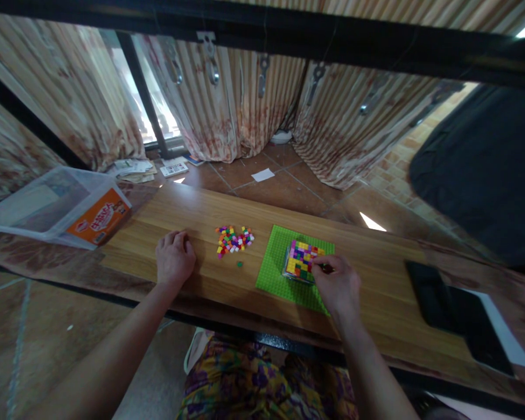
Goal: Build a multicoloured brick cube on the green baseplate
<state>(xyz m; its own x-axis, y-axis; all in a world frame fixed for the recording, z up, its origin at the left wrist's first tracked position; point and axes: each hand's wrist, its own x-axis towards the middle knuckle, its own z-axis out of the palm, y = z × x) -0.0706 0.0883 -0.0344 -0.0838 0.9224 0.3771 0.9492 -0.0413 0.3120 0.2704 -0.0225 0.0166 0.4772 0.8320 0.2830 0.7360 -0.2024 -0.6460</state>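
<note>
A green baseplate [275, 265] lies on the wooden table [201, 216]. On it stands a block built of small coloured bricks [300, 259]. My right hand [339, 286] is at the block's right side, its fingers pinched together against it on something too small to make out. A loose pile of small coloured bricks [234, 239] lies left of the plate, with one green brick [240, 264] apart from it. My left hand [174, 256] rests on the table left of the pile, its fingers curled under and nothing in them.
A clear plastic box [48, 204] with an orange label stands at the table's far left end. A black flat device [446, 306] lies on white paper at the right. Tiled floor, papers and curtains are beyond the table.
</note>
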